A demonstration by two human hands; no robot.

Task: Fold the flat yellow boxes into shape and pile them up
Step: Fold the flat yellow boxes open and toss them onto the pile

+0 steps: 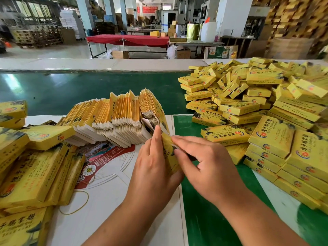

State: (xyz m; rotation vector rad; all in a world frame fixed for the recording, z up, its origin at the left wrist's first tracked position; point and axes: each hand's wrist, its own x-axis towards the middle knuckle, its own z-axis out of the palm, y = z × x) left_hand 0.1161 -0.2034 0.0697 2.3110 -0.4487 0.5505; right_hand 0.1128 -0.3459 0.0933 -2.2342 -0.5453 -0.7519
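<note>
Two bare forearms reach in from the bottom edge, and between them the left hand (156,167) and the right hand (204,162) close together on a single yellow box (169,153), held on edge just above the white printed sheet (110,189) that covers this part of the bench. The left hand cups the box from behind with the fingers curled round its far side, while the right hand pinches its top edge with thumb and fingers. Just beyond the hands, a long leaning row of flat yellow boxes (120,116) stands fanned on edge across the sheet, white cut ends toward me. To the right, a big loose heap of folded boxes (248,96) spreads over the green belt (71,91), with tidier stacked rows at its near side. On the left lies another pile of folded boxes (32,171), tilted against one another, and a yellow rubber band (78,203) rests on the sheet beside it. Across the aisle stands a red-covered table (127,39) and, further right, a white plastic jerrycan (208,31)
</note>
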